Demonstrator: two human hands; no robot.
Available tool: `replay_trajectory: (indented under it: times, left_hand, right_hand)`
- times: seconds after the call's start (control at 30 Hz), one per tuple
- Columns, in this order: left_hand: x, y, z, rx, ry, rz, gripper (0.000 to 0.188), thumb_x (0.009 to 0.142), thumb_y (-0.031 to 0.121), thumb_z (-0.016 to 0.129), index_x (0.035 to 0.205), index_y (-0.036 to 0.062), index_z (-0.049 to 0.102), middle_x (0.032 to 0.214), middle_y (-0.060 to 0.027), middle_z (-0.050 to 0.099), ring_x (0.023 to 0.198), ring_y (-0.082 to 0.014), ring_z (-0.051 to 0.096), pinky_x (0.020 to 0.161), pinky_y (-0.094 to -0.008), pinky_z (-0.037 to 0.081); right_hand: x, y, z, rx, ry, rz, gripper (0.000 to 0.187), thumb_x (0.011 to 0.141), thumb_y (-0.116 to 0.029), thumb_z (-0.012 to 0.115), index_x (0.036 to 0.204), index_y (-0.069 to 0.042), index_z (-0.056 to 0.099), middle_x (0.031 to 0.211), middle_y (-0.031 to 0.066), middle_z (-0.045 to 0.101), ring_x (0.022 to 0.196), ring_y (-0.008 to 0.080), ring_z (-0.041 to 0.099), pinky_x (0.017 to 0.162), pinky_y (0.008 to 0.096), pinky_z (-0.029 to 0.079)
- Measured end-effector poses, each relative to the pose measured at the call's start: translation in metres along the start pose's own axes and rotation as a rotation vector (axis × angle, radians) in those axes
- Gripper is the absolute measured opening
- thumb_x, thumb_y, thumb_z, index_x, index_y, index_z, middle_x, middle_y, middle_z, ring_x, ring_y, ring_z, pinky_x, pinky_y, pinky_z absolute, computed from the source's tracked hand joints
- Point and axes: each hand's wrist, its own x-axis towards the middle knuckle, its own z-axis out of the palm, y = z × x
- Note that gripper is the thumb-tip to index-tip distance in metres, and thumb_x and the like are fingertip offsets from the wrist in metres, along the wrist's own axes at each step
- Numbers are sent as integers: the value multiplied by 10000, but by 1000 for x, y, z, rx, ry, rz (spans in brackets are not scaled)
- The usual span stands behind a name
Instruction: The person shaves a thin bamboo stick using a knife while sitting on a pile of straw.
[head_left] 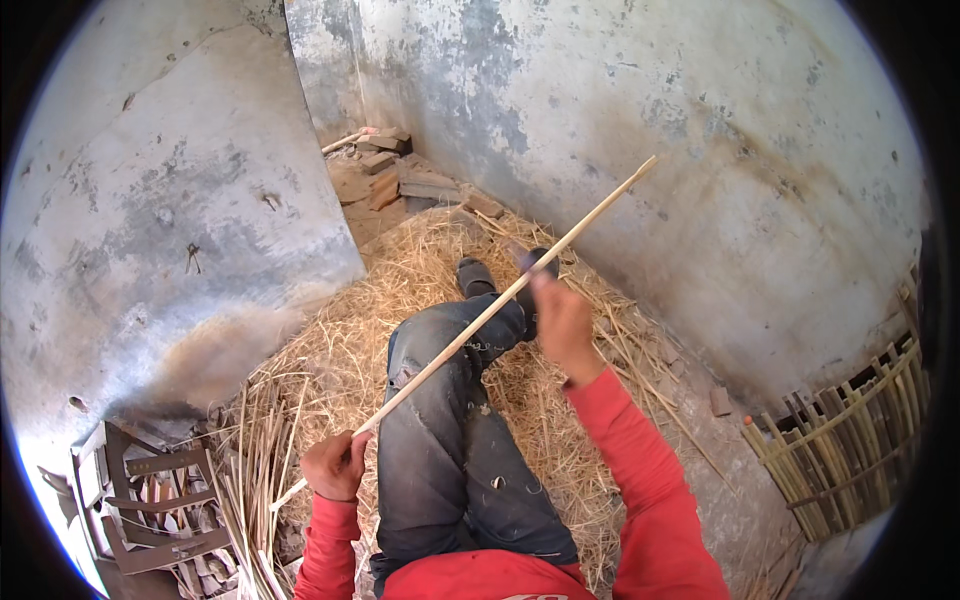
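Observation:
A long pale bamboo strip slants across my lap, from low beside my left thigh up toward the far right wall. My left hand is closed round its lower part, with a short end sticking out below. Farther up the strip, my right hand is closed in a fist. A blurred grey blade, apparently a knife, shows beyond its fingers against the strip; the handle is hidden in the fist. Under the strip stretch my legs in dark trousers.
Thin shavings cover the floor round my legs. Split strips lie in a bundle at the left, beside a dark broken frame. A slatted bamboo piece stands at the right. Bricks are stacked far off, between stained walls.

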Motion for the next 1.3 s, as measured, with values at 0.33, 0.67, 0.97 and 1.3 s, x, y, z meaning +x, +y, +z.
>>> replay_trajectory:
  times: [0.33, 0.67, 0.97, 1.3]
  left_hand:
    - [2, 6, 14, 99, 62, 100, 213, 829, 215, 883, 833, 68, 728, 599, -100, 590, 510, -298, 556, 497, -406, 404]
    - [-7, -23, -10, 255, 142, 220, 181, 836, 245, 870, 880, 109, 760, 638, -19, 591, 546, -229, 556, 542, -374, 399]
    - [-22, -36, -12, 271, 173, 272, 225, 768, 150, 860, 974, 156, 771, 727, -13, 589, 601, -237, 555, 575, -396, 413]
    - [-19, -47, -23, 283, 82, 273, 142, 850, 207, 821, 958, 139, 759, 643, -31, 508, 532, -242, 491, 522, -394, 379]
  right_hand:
    - [-9, -7, 12, 24, -50, -11, 481, 1091, -325, 553, 750, 0, 652, 567, 231, 549, 457, 337, 503, 469, 462, 380]
    - [23, 15, -31, -57, 51, 64, 538, 1101, -377, 522, 740, 15, 592, 589, 178, 507, 489, 257, 468, 504, 451, 358]
    - [19, 43, -37, -194, 55, 93, 542, 1107, -379, 493, 775, 28, 628, 610, 241, 541, 510, 344, 510, 527, 480, 370]
    - [31, 44, -37, -178, 227, 40, 572, 1119, -393, 458, 774, 33, 620, 591, 228, 514, 526, 391, 505, 532, 492, 379]
